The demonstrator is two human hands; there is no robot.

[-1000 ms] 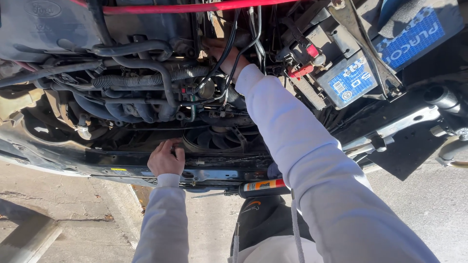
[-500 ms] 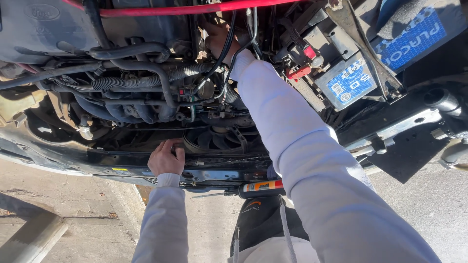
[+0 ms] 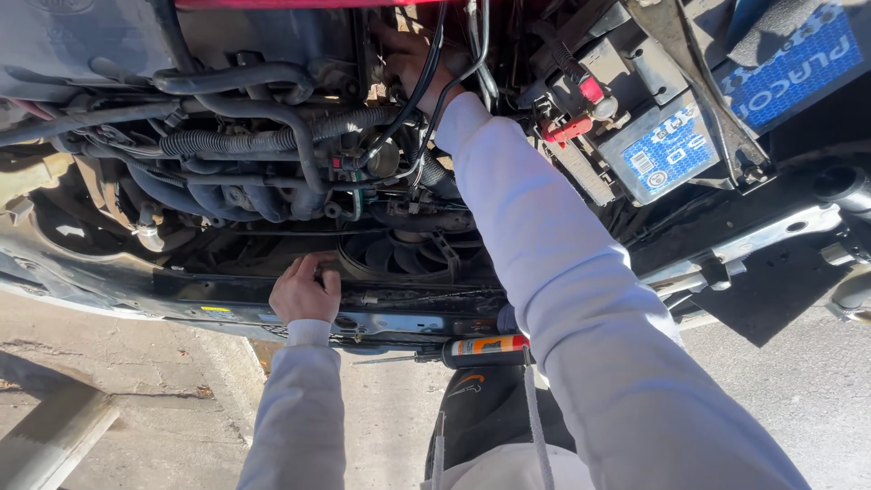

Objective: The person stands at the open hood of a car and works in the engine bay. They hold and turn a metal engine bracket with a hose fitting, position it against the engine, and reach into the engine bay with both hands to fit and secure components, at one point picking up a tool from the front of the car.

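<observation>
I lean over an open car engine bay. My left hand [image 3: 306, 290] rests on the black front crossbar [image 3: 209, 295], its fingers curled over the bar's upper edge, just left of the radiator fan [image 3: 408, 254]. My right arm, in a pale sleeve, stretches far into the bay. My right hand [image 3: 410, 56] is deep among black cables [image 3: 426, 100] and hoses near the back of the engine [image 3: 272, 136]. Cables cross in front of its fingers, so what it touches or holds is hidden.
A screwdriver [image 3: 485, 349] with an orange and black handle lies along the front panel near my body. A car battery [image 3: 658, 145] with a blue label and red terminal cover sits to the right. Ribbed and smooth hoses [image 3: 245, 141] fill the left. Concrete ground [image 3: 109, 363] lies below.
My right hand has pushed a little deeper toward the back of the engine bay. My left hand has stayed on the crossbar.
</observation>
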